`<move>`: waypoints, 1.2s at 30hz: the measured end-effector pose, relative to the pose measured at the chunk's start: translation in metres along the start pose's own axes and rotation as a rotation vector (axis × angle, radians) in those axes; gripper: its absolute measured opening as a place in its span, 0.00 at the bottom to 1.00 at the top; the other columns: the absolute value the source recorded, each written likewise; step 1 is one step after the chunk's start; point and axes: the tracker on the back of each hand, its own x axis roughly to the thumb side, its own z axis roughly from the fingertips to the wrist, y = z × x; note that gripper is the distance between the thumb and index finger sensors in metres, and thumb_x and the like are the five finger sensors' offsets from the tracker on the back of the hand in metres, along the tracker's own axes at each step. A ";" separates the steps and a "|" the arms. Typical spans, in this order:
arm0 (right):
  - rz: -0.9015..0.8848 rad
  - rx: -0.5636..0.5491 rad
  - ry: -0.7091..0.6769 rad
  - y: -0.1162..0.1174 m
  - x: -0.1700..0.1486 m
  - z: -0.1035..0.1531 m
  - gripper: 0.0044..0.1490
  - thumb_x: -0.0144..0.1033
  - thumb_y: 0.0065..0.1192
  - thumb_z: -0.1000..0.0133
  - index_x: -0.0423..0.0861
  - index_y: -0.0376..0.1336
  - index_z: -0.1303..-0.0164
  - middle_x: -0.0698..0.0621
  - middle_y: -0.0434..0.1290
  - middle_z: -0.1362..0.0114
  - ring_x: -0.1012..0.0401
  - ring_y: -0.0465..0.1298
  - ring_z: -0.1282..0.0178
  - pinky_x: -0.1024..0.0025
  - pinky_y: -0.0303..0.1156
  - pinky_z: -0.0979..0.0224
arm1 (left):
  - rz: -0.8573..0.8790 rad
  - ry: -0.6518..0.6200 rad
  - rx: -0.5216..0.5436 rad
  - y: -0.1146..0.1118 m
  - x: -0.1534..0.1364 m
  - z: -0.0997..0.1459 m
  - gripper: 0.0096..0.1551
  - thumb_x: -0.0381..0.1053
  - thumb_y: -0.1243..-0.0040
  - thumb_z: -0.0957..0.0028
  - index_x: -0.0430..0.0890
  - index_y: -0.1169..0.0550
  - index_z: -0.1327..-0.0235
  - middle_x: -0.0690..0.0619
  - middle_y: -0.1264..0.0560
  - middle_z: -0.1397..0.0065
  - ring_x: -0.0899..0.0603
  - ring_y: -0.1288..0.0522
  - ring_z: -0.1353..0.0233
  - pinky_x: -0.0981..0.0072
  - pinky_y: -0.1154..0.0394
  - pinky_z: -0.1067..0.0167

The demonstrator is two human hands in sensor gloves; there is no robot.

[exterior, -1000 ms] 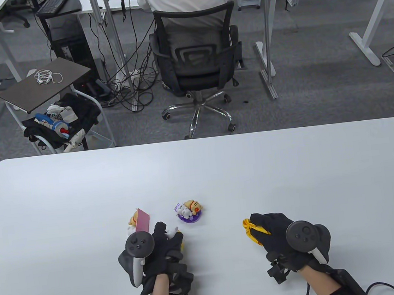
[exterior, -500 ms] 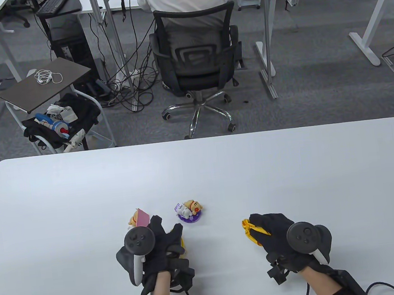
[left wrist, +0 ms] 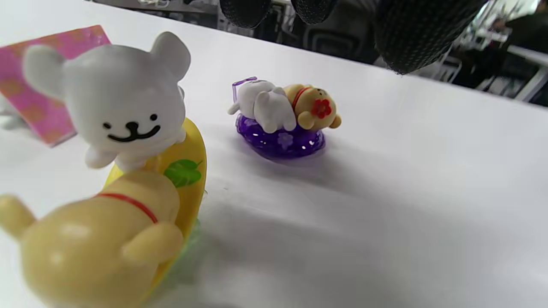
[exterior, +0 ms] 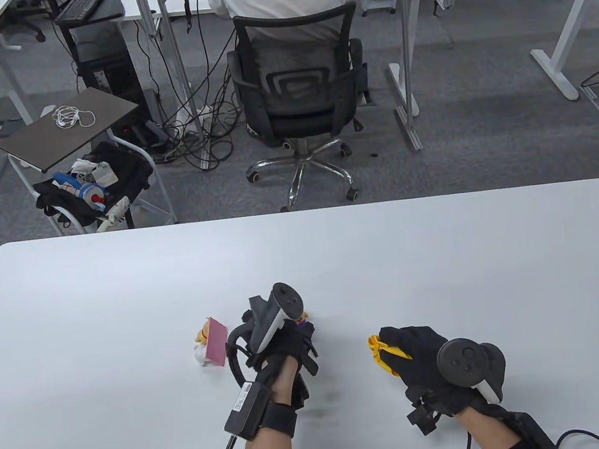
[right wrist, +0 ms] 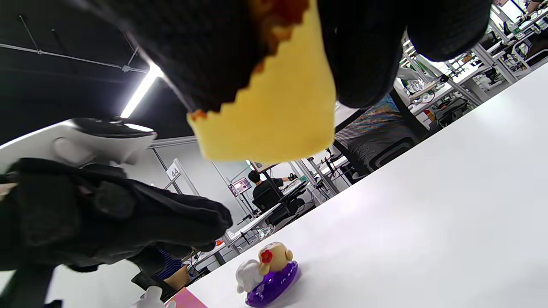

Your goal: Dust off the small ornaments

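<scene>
Three small ornaments stand on the white table. A pink-card ornament is on the left. A purple-based ornament with two lying figures shows in the left wrist view and in the right wrist view. A white bear and tan bear on a yellow banana stand close to the left wrist camera; in the table view the hand hides them. My left hand hovers over the purple ornament with fingers clear of it, holding nothing. My right hand grips a bunched yellow cloth, also in the right wrist view.
The table's far edge runs across the middle of the table view. Beyond it are an office chair with a seated person, a small cart and desks. Cables trail from both wrists at the near edge.
My left hand left the banana ornament, swung right and forward over the purple ornament, and turned so its tracker points away. The right hand with the cloth has stayed put.
</scene>
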 end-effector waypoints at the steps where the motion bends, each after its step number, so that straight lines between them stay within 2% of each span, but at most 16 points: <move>1: -0.001 0.000 0.003 0.000 -0.001 0.000 0.30 0.42 0.77 0.50 0.48 0.72 0.37 0.45 0.78 0.43 0.46 0.76 0.37 0.43 0.70 0.34 | -0.027 0.001 -0.009 0.001 0.003 -0.003 0.47 0.69 0.42 0.44 0.58 0.48 0.18 0.43 0.49 0.13 0.31 0.55 0.17 0.36 0.49 0.24; 5: -0.002 0.003 0.017 0.000 -0.003 -0.001 0.30 0.42 0.77 0.50 0.48 0.72 0.37 0.45 0.78 0.43 0.46 0.76 0.37 0.43 0.70 0.33 | -0.119 0.009 -0.046 0.000 0.015 -0.021 0.47 0.69 0.42 0.45 0.60 0.50 0.19 0.44 0.50 0.12 0.31 0.56 0.16 0.35 0.49 0.24; 10: -0.002 0.006 0.025 0.001 -0.005 -0.002 0.30 0.42 0.77 0.50 0.48 0.72 0.37 0.45 0.78 0.43 0.46 0.76 0.37 0.43 0.70 0.33 | -0.165 0.044 -0.126 -0.012 0.020 -0.039 0.48 0.69 0.43 0.44 0.63 0.54 0.20 0.43 0.54 0.12 0.30 0.59 0.16 0.34 0.52 0.24; 17: -0.001 0.004 0.019 0.000 -0.002 -0.002 0.30 0.42 0.77 0.50 0.48 0.72 0.37 0.45 0.78 0.43 0.46 0.76 0.37 0.43 0.70 0.34 | -0.231 0.090 -0.158 -0.025 0.021 -0.054 0.47 0.67 0.44 0.43 0.63 0.55 0.21 0.41 0.53 0.13 0.30 0.59 0.16 0.34 0.52 0.24; 20: -0.006 0.002 0.025 -0.001 -0.003 -0.002 0.30 0.42 0.77 0.50 0.48 0.72 0.37 0.45 0.78 0.43 0.46 0.76 0.37 0.42 0.70 0.34 | -0.250 0.092 -0.140 -0.023 0.023 -0.057 0.44 0.66 0.44 0.43 0.63 0.52 0.21 0.40 0.49 0.13 0.29 0.54 0.17 0.35 0.48 0.25; 24: -0.009 0.003 0.034 0.000 -0.006 -0.003 0.30 0.42 0.77 0.50 0.48 0.72 0.37 0.45 0.78 0.43 0.46 0.76 0.37 0.42 0.70 0.33 | -0.262 0.099 -0.155 -0.025 0.023 -0.062 0.44 0.65 0.42 0.44 0.65 0.53 0.23 0.40 0.47 0.15 0.28 0.45 0.18 0.36 0.41 0.27; 26: -0.009 0.004 0.035 0.000 -0.006 -0.003 0.30 0.42 0.77 0.50 0.48 0.72 0.37 0.45 0.78 0.43 0.46 0.76 0.37 0.42 0.70 0.33 | -0.251 0.093 -0.165 -0.026 0.023 -0.063 0.44 0.64 0.43 0.44 0.64 0.54 0.24 0.43 0.46 0.15 0.29 0.40 0.20 0.37 0.38 0.28; 29: -0.006 0.009 0.036 0.002 -0.007 -0.003 0.30 0.42 0.77 0.50 0.48 0.72 0.37 0.45 0.78 0.43 0.46 0.76 0.37 0.42 0.70 0.33 | -0.279 0.048 -0.130 -0.025 0.025 -0.061 0.44 0.63 0.41 0.44 0.60 0.51 0.23 0.38 0.41 0.19 0.29 0.34 0.24 0.37 0.36 0.30; 33: -0.001 0.015 0.036 0.003 -0.006 -0.004 0.30 0.42 0.77 0.50 0.48 0.72 0.37 0.45 0.78 0.43 0.46 0.76 0.37 0.43 0.70 0.33 | -0.264 0.025 -0.095 -0.021 0.024 -0.053 0.43 0.62 0.41 0.44 0.60 0.50 0.22 0.36 0.42 0.20 0.30 0.35 0.25 0.36 0.37 0.30; 36: 0.004 0.025 0.038 0.004 -0.007 -0.004 0.30 0.42 0.77 0.50 0.48 0.73 0.37 0.45 0.78 0.43 0.46 0.76 0.37 0.42 0.70 0.33 | -0.226 0.004 -0.074 -0.006 0.023 -0.040 0.43 0.63 0.42 0.44 0.61 0.51 0.22 0.36 0.42 0.20 0.30 0.35 0.25 0.37 0.37 0.30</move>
